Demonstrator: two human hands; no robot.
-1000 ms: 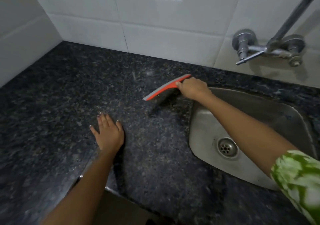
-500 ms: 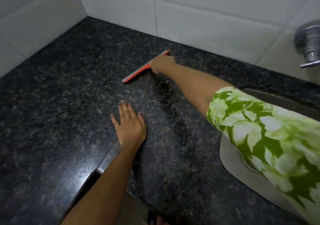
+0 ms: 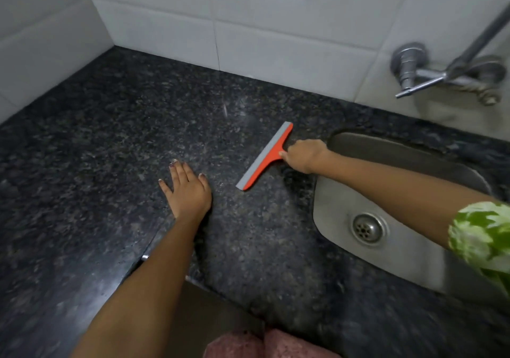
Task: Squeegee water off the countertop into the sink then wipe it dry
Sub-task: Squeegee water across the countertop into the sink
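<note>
Since half a second ago, the squeegee has been drawn from near the tiled back wall toward the sink, and its blade now lies on the countertop just beside the sink's near-left rim. Its orange head with a grey rubber edge runs diagonally, one end pointing toward the wall, the other toward the front edge of the counter. The right hand is clenched around the squeegee's handle, which is mostly hidden inside the fist; that hand sits over the counter right at the sink's rim, with the forearm stretching back across the basin and a green-and-white patterned sleeve at the elbow. The left hand lies flat with fingers spread, palm down on the counter, gripping nothing, on the far side of the squeegee from the sink and well clear of the blade. A round drain shows in the sink's floor, and a chrome tap is mounted on the wall behind the sink.
</note>
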